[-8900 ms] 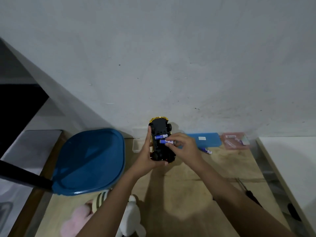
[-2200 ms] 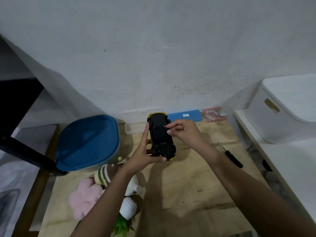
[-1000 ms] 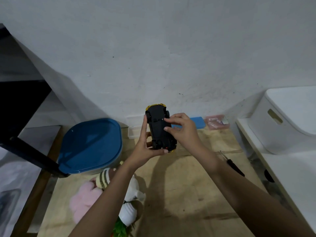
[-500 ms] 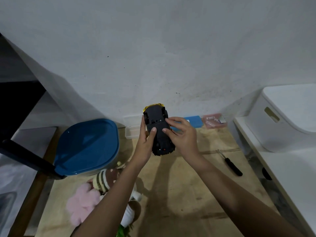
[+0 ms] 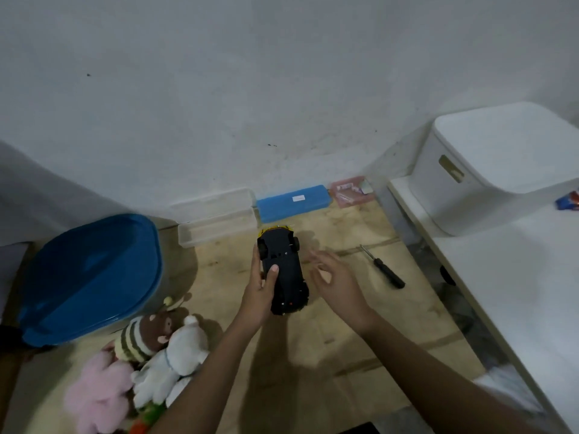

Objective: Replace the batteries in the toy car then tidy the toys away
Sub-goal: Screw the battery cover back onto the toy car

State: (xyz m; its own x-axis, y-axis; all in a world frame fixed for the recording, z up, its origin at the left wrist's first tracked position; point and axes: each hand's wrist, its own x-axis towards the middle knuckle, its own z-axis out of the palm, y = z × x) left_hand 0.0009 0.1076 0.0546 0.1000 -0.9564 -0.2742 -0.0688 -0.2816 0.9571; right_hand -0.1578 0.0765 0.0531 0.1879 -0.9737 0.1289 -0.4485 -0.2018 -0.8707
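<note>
The toy car (image 5: pixel 286 270) is upside down, its black underside facing me and a yellow edge showing at its far end. My left hand (image 5: pixel 260 288) grips it along the left side, thumb pressed on the underside. No batteries show; the underside looks closed. My right hand (image 5: pixel 333 278) hovers just right of the car with fingers spread, holding nothing and slightly blurred. A black-handled screwdriver (image 5: pixel 383 272) lies on the wooden table (image 5: pixel 313 355) to the right. Plush toys (image 5: pixel 156 349) are heaped at the near left.
A bin with a blue lid (image 5: pixel 91 277) stands at the left. Against the wall sit a clear open case (image 5: pixel 219 227), a blue case (image 5: pixel 293 198) and a pink packet (image 5: pixel 351 191). A white lidded box (image 5: pixel 488 164) rests on a white surface (image 5: pixel 517 277) at right.
My right hand has let go of the car and drawn off to the right, fingers spread. The car has come lower, held only by my left hand. Earlier, batteries showed in its underside.
</note>
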